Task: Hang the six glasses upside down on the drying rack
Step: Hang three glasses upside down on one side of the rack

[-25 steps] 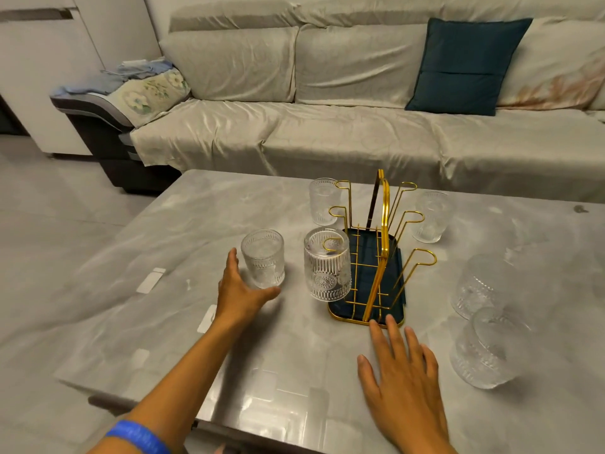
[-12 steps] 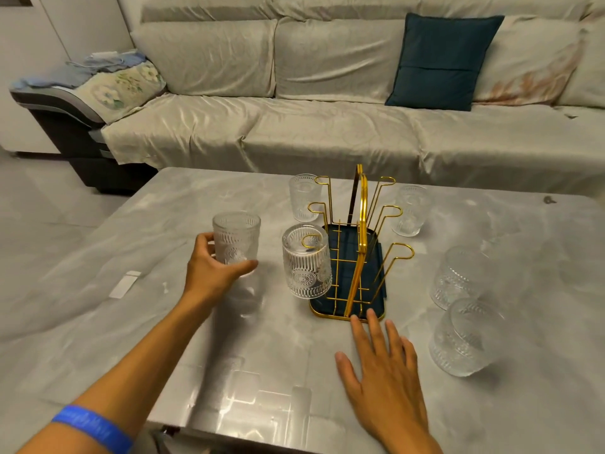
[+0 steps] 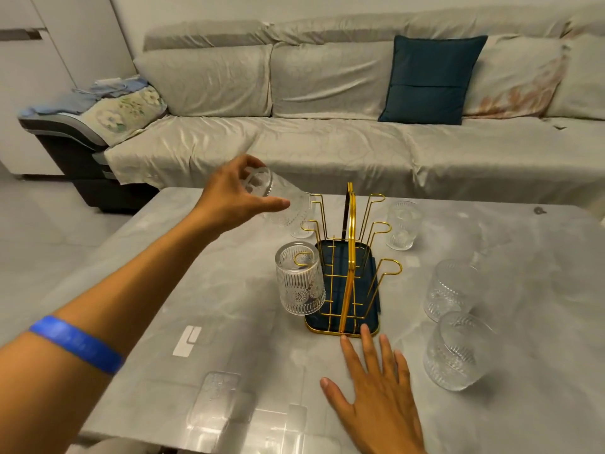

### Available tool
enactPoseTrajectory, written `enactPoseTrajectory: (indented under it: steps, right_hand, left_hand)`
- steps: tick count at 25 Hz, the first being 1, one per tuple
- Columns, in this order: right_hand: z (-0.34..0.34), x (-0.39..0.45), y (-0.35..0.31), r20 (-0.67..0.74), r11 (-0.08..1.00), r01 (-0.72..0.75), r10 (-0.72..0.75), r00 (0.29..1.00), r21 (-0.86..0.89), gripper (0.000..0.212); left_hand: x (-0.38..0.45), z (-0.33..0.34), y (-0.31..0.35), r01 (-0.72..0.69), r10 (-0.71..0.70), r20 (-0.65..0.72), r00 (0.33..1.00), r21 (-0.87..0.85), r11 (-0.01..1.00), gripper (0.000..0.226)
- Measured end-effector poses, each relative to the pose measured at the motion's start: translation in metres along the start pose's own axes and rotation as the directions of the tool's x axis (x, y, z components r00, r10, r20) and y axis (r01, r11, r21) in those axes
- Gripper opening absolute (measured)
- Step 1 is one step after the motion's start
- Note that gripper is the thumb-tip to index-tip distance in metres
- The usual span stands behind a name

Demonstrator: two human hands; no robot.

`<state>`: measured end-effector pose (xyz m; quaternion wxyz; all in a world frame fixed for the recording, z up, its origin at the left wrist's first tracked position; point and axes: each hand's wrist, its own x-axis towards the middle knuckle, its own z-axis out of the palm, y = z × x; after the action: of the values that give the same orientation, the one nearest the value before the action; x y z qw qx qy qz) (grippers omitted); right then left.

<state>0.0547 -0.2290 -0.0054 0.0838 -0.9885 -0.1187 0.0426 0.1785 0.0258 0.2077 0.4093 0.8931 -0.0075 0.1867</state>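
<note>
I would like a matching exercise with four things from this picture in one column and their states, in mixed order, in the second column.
Things:
1. glass in the left hand
2. glass on the near-left hook
3. right hand
4. cushion

States:
a. flat on the table, fingertips at the rack tray
b. dark teal, leaning on the sofa back
c. tilted in the air by the rack's far hooks
d. hung upside down

Pairs: 1-c, 2-d, 3-a, 4-b
</note>
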Motion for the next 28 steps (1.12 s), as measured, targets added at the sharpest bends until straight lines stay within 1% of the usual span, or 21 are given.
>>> enactPoseTrajectory:
  steps: [2,5,7,9,13,16,18,21,22,23,24,25,26,27,28]
  right_hand:
    - [0.002,0.002,0.001,-0.017,1.000,0.012,-0.012,1.000,-0.004,0.085]
    - [-0.002,0.002,-0.002,-0.101,1.000,0.002,-0.002,0.995,-0.005,0.086]
    - [-0.007,0.001,-0.002,-0.060,0.998,-0.002,0.006,0.998,0.064,0.082]
    - [-0.010,0.000,-0.004,-0.063,0.997,0.020,-0.015,0.998,0.069,0.079]
    - [-0.007,0.001,-0.002,-0.066,0.997,-0.013,0.018,0.998,0.081,0.080]
    - [-0.008,0.001,-0.004,-0.056,0.996,-0.035,0.040,0.998,0.083,0.081]
    - [-0.009,0.002,-0.002,-0.063,0.998,-0.021,0.026,0.998,0.066,0.081]
    - [-0.004,0.004,0.000,-0.142,0.998,0.015,-0.005,0.990,0.064,0.080]
    - [-0.002,0.006,0.001,-0.160,0.997,0.028,-0.017,0.987,0.066,0.080]
    - [0.001,0.007,0.002,-0.178,0.997,0.048,-0.036,0.983,0.064,0.080]
    - [0.005,0.009,0.003,-0.202,0.996,0.068,-0.055,0.978,0.058,0.081]
    - [0.008,0.011,0.004,-0.233,0.995,0.083,-0.069,0.970,0.053,0.082]
    - [0.012,0.015,0.005,-0.258,0.994,0.095,-0.080,0.963,0.049,0.085]
    - [0.017,0.018,0.007,-0.277,0.993,0.110,-0.095,0.956,0.036,0.090]
    - [0.023,0.021,0.009,-0.290,0.992,0.121,-0.112,0.950,0.016,0.095]
  left_hand:
    - [0.011,0.008,0.005,-0.018,0.017,0.077,0.997,0.021,1.000,0.074]
    - [0.021,0.020,0.005,-0.027,0.021,0.140,0.990,0.037,0.999,0.077]
    - [0.024,0.030,0.007,-0.057,0.043,0.187,0.981,0.073,0.996,0.079]
    - [0.023,0.038,0.006,-0.081,0.043,0.253,0.967,0.142,0.987,0.081]
    - [0.018,0.058,-0.002,-0.021,-0.040,0.350,0.936,0.168,0.986,0.074]
    - [0.017,0.068,-0.006,-0.003,-0.057,0.381,0.923,0.153,0.988,0.069]
    - [0.019,0.072,-0.007,0.021,-0.078,0.395,0.916,0.148,0.989,0.066]
    - [0.024,0.072,-0.008,0.057,-0.125,0.464,0.877,0.159,0.986,0.063]
    - [0.026,0.070,-0.011,0.091,-0.132,0.481,0.867,0.107,0.990,0.062]
    - [0.028,0.067,-0.016,0.152,-0.133,0.464,0.876,-0.003,0.988,0.058]
    - [0.030,0.063,-0.026,0.225,-0.151,0.398,0.905,-0.146,0.963,0.051]
    - [0.033,0.062,-0.039,0.285,-0.200,0.292,0.935,-0.285,0.915,0.044]
    - [0.035,0.061,-0.053,0.330,-0.281,0.180,0.943,-0.370,0.869,0.038]
    - [0.038,0.062,-0.069,0.369,-0.360,0.098,0.928,-0.386,0.845,0.036]
    - [0.040,0.067,-0.084,0.416,-0.423,0.057,0.904,-0.344,0.842,0.039]
